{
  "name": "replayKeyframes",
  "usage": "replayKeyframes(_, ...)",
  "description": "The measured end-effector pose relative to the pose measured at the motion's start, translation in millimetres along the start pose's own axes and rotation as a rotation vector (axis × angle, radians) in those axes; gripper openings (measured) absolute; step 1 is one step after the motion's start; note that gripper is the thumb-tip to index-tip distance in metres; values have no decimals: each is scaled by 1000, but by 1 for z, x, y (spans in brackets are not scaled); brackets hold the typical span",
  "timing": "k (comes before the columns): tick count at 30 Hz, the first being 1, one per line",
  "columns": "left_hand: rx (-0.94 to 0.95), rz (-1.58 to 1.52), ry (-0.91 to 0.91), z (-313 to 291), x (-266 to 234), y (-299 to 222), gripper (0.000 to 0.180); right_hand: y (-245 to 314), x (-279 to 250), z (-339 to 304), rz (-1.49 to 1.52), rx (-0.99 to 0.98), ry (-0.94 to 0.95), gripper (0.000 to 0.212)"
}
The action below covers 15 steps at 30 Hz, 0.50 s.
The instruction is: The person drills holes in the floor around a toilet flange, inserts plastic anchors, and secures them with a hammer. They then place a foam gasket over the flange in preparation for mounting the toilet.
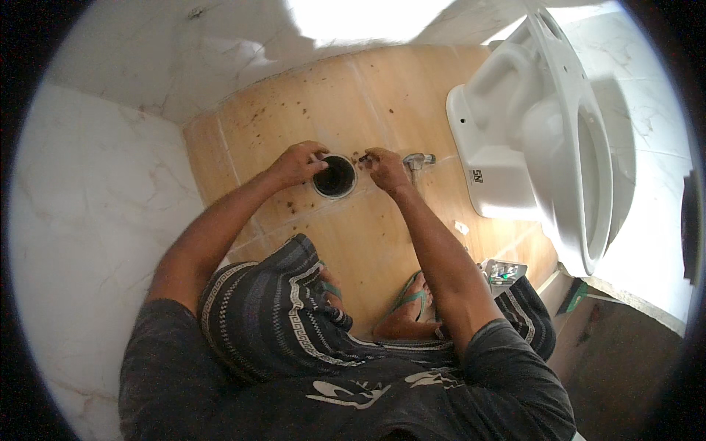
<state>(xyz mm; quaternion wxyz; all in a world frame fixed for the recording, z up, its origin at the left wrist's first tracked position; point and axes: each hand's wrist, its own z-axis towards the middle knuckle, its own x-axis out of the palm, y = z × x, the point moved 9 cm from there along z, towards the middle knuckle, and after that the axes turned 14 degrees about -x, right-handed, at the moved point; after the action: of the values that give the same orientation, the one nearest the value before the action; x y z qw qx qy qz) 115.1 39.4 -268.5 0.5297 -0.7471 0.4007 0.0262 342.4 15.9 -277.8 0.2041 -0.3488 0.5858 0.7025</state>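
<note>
A round drain pipe (355, 185) opens in the tan tiled floor, with a pale rim around a dark hole. My left hand (298, 164) is at the rim's upper left, thumb and fingers bent inward over the edge. Whatever they pinch is too small to make out. Just right of the hole, my right hand (387, 170) is closed, with a small dark piece (363, 158) at its fingertips. Beside that hand lies a hammer (418, 159) with a metal head, its handle partly hidden by my right forearm.
A white ceramic toilet (507, 176) stands on the right. A small tray (521, 272) of little parts sits near my right knee. Brown dirt crumbs (292, 207) dot the floor. A marble-patterned wall (110, 220) rises at left. A white scrap (461, 228) lies near the toilet.
</note>
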Motion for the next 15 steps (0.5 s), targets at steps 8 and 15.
replayKeyframes(8, 202, 90, 159, 55, 42, -58, 44, 15, 3, 0, 119, 163, 56, 20)
replayKeyframes(15, 222, 90, 72, 60, 66, -51, 32, 0, 3, -7, 111, 257, -41, 27)
